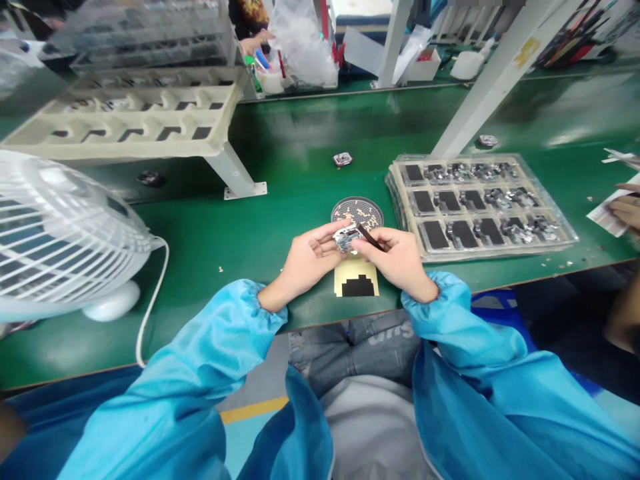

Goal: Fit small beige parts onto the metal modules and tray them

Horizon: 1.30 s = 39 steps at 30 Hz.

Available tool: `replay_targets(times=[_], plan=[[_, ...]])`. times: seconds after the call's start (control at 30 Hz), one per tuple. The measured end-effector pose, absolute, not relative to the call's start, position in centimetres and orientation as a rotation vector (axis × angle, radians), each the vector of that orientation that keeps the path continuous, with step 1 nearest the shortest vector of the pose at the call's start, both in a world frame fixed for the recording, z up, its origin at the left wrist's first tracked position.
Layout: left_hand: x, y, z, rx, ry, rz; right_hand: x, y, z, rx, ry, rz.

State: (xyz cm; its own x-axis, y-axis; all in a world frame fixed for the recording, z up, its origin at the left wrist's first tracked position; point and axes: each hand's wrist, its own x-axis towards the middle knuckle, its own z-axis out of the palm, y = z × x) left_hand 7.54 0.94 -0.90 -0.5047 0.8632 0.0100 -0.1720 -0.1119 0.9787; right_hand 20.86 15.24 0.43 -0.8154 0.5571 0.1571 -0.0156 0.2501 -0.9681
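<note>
Between the fingers of my left hand (pixel 315 257) is a small silvery electronic module (pixel 346 239), held over the bench. My right hand (pixel 397 257) pinches a dark, slim tool (pixel 369 236), perhaps tweezers, slanting toward the module; its tip is too small to make out. The right thumb reaches the module's lower edge. Just behind my hands sits a round, dark perforated dish (pixel 359 201) with many tiny beige pieces (pixel 367 217) in it. Below the hands, near the bench's front edge, lies a yellow sheet (pixel 345 272) with black strips (pixel 357 287) on it.
A clear-and-beige tray stack (pixel 500 253) with dark modules stands at right. A white fan (pixel 65 233) and its cord occupy the left, under a raised tray (pixel 150 143). A metal post (pixel 480 93) slants up behind. Another person's hand (pixel 627 207) shows at far right.
</note>
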Motion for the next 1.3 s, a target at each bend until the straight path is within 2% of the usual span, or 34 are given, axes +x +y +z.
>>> replay_targets(times=[0.53, 1.1, 1.3], plan=[[7.86, 0.80, -1.01, 0.860, 1.424, 1.696, 20.90, 15.75, 0.28, -0.499, -2.084, 1.634], [8.04, 0.67, -1.05, 1.137, 1.795, 1.634, 20.93, 15.84, -0.17, -0.602, -2.101, 1.645], [8.12, 0.76, -1.15, 1.020, 1.658, 1.679, 20.93, 15.85, -0.11, -0.591, -2.087, 1.678]])
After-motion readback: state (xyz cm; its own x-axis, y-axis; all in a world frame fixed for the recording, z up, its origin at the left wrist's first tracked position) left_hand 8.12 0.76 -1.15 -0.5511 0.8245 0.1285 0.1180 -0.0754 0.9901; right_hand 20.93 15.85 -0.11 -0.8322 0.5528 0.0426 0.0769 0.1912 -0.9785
